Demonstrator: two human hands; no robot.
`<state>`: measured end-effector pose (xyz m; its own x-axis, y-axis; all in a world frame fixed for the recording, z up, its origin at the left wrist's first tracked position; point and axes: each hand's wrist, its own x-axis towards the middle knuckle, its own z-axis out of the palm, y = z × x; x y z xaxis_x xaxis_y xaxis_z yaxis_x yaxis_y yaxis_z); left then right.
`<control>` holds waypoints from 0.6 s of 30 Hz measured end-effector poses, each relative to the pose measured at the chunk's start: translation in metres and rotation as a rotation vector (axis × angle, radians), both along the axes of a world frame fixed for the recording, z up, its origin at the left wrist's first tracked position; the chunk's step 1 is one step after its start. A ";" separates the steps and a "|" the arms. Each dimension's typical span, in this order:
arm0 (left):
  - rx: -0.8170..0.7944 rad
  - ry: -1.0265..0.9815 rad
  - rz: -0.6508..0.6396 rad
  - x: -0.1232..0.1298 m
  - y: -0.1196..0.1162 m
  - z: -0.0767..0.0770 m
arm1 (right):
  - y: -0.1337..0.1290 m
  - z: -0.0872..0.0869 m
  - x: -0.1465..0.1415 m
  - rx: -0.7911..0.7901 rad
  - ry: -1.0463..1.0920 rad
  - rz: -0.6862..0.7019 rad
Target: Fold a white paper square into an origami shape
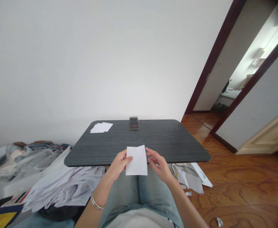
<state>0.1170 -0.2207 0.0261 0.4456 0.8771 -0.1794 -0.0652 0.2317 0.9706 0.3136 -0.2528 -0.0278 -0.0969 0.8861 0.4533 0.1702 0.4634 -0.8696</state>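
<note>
A small sheet of white paper (137, 161) with a faint crease down its middle is held over the table's front edge, above my lap. My left hand (119, 163) grips its left side, with the thumb on top and the fingers behind. At the right edge of the paper is my right hand (159, 163), its fingers apart and slightly curled. Whether its fingertips touch the paper, I cannot tell. Several loose white paper pieces (101, 127) lie overlapping at the far left of the dark table (167, 136).
A phone-like device (133, 123) stands at the table's back edge, near the wall. Clothes and plastic bags (63, 183) are heaped on the left. Papers (191, 180) and cables lie under the table's right side, on the wooden floor (243, 180). A doorway opens at right.
</note>
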 end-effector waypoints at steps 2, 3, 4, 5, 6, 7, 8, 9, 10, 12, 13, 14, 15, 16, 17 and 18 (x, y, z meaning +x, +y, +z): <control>0.012 0.008 -0.001 0.001 -0.001 0.000 | -0.001 0.000 0.001 0.081 -0.076 -0.013; 0.016 0.011 0.000 0.001 -0.001 -0.001 | -0.002 0.001 0.001 0.113 -0.116 -0.013; 0.019 0.015 0.003 0.001 -0.001 -0.003 | -0.002 0.002 0.001 0.141 -0.156 -0.012; 0.020 0.019 0.005 0.001 0.000 -0.004 | -0.003 0.003 0.002 0.161 -0.194 -0.005; 0.022 0.022 0.006 0.001 0.000 -0.005 | -0.003 0.003 0.002 0.175 -0.221 0.003; 0.025 0.025 0.005 0.001 0.000 -0.005 | -0.003 0.004 0.002 0.185 -0.232 0.006; 0.028 0.029 0.007 0.001 0.000 -0.005 | -0.003 0.004 0.002 0.192 -0.230 0.002; 0.032 0.033 0.008 0.001 0.000 -0.004 | -0.002 0.004 0.002 0.196 -0.220 -0.003; 0.038 0.033 0.008 0.001 0.000 -0.004 | -0.002 0.003 0.002 0.195 -0.204 -0.013; 0.071 0.013 0.012 0.000 -0.002 -0.001 | 0.000 0.001 0.003 0.185 -0.158 -0.048; 0.104 -0.005 0.020 -0.002 -0.003 0.001 | 0.001 0.000 0.003 0.178 -0.137 -0.066; 0.151 -0.022 0.031 -0.004 -0.004 0.002 | 0.001 -0.001 0.004 0.171 -0.119 -0.081; 0.210 -0.031 0.043 -0.007 -0.005 0.003 | 0.002 -0.001 0.005 0.163 -0.102 -0.093; 0.278 -0.018 0.055 -0.011 -0.007 0.004 | 0.003 -0.002 0.005 0.155 -0.087 -0.101; 0.357 0.017 0.058 -0.015 -0.008 0.005 | 0.003 -0.002 0.006 0.147 -0.072 -0.104; 0.438 0.065 0.036 -0.018 -0.009 0.006 | 0.003 -0.002 0.006 0.139 -0.060 -0.102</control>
